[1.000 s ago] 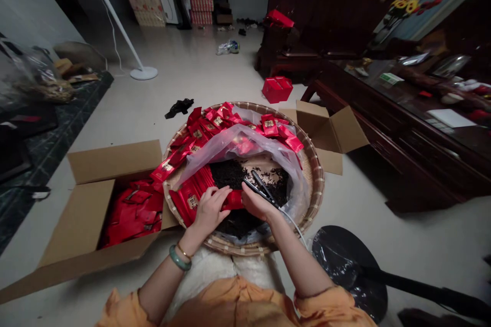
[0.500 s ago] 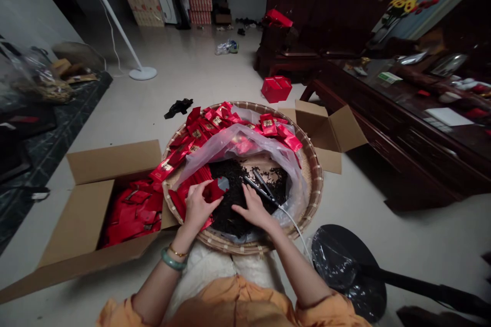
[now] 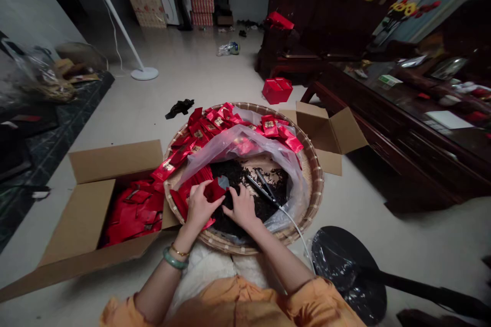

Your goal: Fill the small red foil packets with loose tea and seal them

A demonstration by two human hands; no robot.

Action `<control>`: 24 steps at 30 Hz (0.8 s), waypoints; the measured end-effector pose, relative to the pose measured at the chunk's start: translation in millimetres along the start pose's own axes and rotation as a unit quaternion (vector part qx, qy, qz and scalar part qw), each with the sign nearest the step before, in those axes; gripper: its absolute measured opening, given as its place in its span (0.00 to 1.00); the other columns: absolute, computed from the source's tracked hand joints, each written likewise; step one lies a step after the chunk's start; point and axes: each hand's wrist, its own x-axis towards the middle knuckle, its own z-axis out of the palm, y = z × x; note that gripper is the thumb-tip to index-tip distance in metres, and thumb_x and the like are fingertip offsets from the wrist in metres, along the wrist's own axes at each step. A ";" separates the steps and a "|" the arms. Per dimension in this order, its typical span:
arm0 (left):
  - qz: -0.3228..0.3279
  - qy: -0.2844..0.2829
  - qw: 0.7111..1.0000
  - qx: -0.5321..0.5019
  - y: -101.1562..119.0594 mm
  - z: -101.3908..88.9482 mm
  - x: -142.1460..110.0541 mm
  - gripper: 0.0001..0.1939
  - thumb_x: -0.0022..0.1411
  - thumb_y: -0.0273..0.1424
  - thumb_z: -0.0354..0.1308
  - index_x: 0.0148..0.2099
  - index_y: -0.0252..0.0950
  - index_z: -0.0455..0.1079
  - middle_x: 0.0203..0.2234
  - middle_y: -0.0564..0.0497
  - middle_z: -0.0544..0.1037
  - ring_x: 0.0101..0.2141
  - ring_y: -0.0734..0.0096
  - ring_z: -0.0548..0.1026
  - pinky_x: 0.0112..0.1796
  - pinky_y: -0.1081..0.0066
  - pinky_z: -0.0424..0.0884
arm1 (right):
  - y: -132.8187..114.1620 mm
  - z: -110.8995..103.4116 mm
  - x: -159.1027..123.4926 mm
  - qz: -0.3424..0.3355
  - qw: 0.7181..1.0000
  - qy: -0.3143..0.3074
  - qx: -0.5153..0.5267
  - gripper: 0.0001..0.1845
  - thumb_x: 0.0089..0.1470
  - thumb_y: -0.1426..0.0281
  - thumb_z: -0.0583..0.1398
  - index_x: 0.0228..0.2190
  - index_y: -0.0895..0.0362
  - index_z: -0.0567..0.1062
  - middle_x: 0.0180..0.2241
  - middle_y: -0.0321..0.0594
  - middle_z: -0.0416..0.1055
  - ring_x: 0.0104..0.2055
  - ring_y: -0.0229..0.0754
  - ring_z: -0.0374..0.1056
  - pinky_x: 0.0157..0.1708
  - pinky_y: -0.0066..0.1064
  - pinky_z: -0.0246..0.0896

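Note:
My left hand (image 3: 199, 208) is closed on a small red foil packet (image 3: 213, 192), whose silvery inside shows at its mouth. Curled fingers of my right hand (image 3: 242, 208) are right beside that mouth; what they hold, if anything, is hidden. Dark, twisted loose tea leaves (image 3: 226, 169) lie under both hands on a clear plastic sheet (image 3: 297, 184). A slim hair straightener (image 3: 264, 190) with its jaws apart rests on the leaves to the right, its white cord trailing over the rim. Left of my left hand, more red packets (image 3: 195, 184) stand in a row.
The round woven bamboo tray (image 3: 317, 179) has printed red packets (image 3: 218, 121) heaped along its far side. An open carton (image 3: 82, 214) with red packets flanks it left, another carton (image 3: 326, 130) right. A black round base (image 3: 345, 260) with a pole lies at lower right.
The red packet, earlier between both hands, is now in my left hand with its mouth open. My right hand reached down to the tea leaves, then came left to the packet.

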 end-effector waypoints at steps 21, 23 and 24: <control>0.051 0.026 0.998 -0.041 10.4 6.9 0.3 0.27 0.48 0.44 0.62 0.47 0.37 0.62 0.35 0.49 0.72 0.30 0.68 0.73 0.31 0.67 0.70 | 50.7 -13.6 28.6 0.232 0.509 -0.060 0.827 0.13 0.45 0.69 0.57 0.36 0.55 0.71 0.25 0.33 0.71 0.19 0.32 0.62 0.13 0.19 0.52; 0.068 0.029 0.996 -0.049 15.0 6.7 0.7 0.30 0.49 0.44 0.62 0.51 0.37 0.60 0.36 0.48 0.72 0.30 0.69 0.73 0.32 0.67 0.70 | 52.4 -17.1 27.1 0.227 0.377 -0.111 0.891 0.14 0.47 0.69 0.55 0.38 0.57 0.71 0.31 0.38 0.74 0.22 0.33 0.65 0.15 0.20 0.57; 0.082 0.029 0.995 -0.045 17.2 5.8 0.9 0.32 0.49 0.43 0.62 0.54 0.38 0.58 0.37 0.48 0.71 0.31 0.69 0.73 0.33 0.67 0.71 | 52.6 -18.1 26.3 0.224 0.342 -0.121 0.905 0.14 0.48 0.68 0.54 0.37 0.57 0.71 0.32 0.40 0.75 0.24 0.34 0.67 0.18 0.22 0.61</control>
